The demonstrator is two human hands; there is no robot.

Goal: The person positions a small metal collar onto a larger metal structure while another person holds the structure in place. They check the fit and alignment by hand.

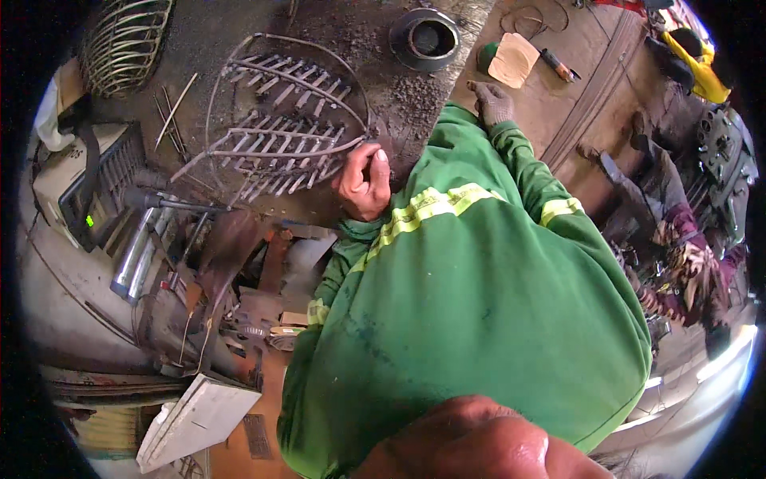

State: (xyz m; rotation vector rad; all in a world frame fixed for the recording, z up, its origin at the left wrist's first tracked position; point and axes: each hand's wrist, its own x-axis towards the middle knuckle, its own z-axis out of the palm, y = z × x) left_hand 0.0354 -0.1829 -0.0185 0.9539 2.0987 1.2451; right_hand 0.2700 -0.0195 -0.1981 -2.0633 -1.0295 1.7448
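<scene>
A leaf-shaped metal frame (291, 84) of curved rods with rows of short bars lies on the dark worktop (375, 36). At its near right end, my bare left hand (364, 182) is closed with curled fingers, apparently around the end of a rod; the fingers partly hide the grip. My right hand (494, 105), in a grey work glove, is beyond the worktop's right edge, low beside my green sleeve. One gloved finger stretches out to the left, and I see nothing held there.
A dark metal piece with a round opening (431, 40) stands on the worktop near gritty debris. Far left lies a ribbed metal basket shape (128, 44). A tan pad (513, 61) and a small cylindrical tool (560, 65) lie on the floor at right. Another person (690, 255) sits right.
</scene>
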